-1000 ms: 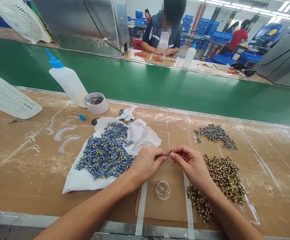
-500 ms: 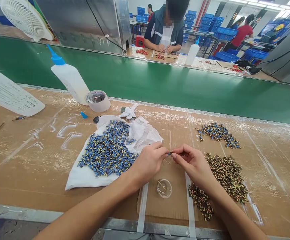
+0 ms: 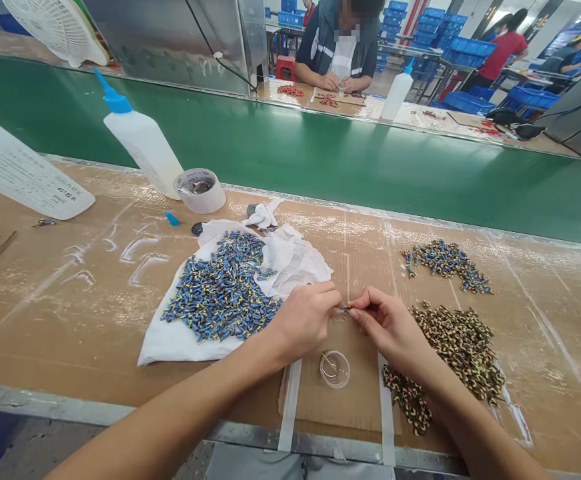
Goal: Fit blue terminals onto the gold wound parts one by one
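Observation:
My left hand (image 3: 306,315) and my right hand (image 3: 381,319) meet above the cardboard, fingertips pinched together. Between them is a tiny blue and dark piece (image 3: 345,309), mostly covered by the fingers. Left of my left hand, a heap of small blue and yellow pieces (image 3: 220,287) lies on a white cloth bag (image 3: 170,350). Beside my right hand is a pile of small dark and cream pieces (image 3: 463,350). Farther back on the right lies a smaller heap of blue, dark and yellow pieces (image 3: 447,263). A clear cup (image 3: 335,370) with a thin stick in it stands below my hands.
Two white plastic bottles, one lying-tilted (image 3: 25,177) and one blue-capped (image 3: 143,147), stand at the left. A tape roll (image 3: 201,191) and a blue cap (image 3: 172,219) are nearby. Beyond the green belt (image 3: 290,160), a person (image 3: 340,53) works at another bench.
The whole view has shifted slightly, with the bench appearing a little higher and farther right. My hands keep pinching the small piece in nearly the same place.

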Tool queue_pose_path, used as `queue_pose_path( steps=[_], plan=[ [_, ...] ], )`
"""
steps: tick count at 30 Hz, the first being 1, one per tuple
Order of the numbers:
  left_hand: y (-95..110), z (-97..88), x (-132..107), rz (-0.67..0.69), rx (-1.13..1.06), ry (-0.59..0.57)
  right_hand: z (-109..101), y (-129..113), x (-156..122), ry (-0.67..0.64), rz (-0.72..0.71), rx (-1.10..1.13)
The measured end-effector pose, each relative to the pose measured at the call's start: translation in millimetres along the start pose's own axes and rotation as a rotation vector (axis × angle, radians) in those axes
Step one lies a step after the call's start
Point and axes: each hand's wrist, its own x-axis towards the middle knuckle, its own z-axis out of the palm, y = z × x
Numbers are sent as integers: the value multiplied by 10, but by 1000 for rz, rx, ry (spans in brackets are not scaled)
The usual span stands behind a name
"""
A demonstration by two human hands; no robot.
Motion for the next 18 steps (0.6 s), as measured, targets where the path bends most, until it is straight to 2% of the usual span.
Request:
queue_pose_path(
  steps=[3, 6, 13, 18],
  plan=[
    [0, 4, 5, -42, 7, -53, 35, 32, -15, 8, -25, -123],
    [-4, -8, 20, -70, 10, -94, 84, 86, -16, 10, -28, -126],
    [-49, -60, 29, -66, -74, -121, 113, 100, 20, -20, 9, 25],
    [-103, -96, 62, -39, -153, -66, 55, 52, 93, -2, 137, 256]
  ],
)
